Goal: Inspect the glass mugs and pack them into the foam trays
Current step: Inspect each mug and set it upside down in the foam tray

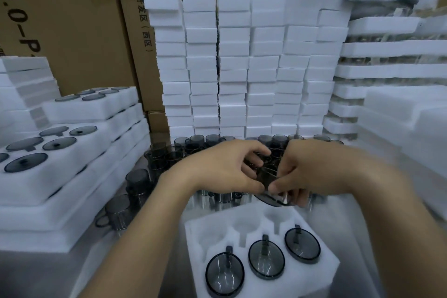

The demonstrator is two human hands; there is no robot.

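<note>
Glass mug [268, 175], smoked grey, one unit, under inspection. It is held in a two-handed grip. The left hand [225, 169] pinches it from one side with thumb and curled fingers, and the right hand [312, 169] pinches the other side the same way. Both hands hide most of the body. We judge its long axis tilted, with one round end turned down and toward us. We cannot tell whether that end is the rim or the base.

Foam tray [324, 264], six cavities, on the desk [36, 273] just below the grip and nearer to us.
- Near row: three packed mugs [266, 259], handles in their slots.
- Far row: three empty cavities [244, 225], almost directly beneath the grip.

The rightmost empty cavity sits closest under the held mug, so we judge the right hand better placed to lower it. The mug would need to be brought upright and its handle lined up with the slot.

Loose mugs [210, 140], many, standing on the desk just beyond the grip.

Foam blocks [232, 55], stacked in columns, farther beyond the grip.

Filled trays [72, 152], stacked well left of the grip.
</note>
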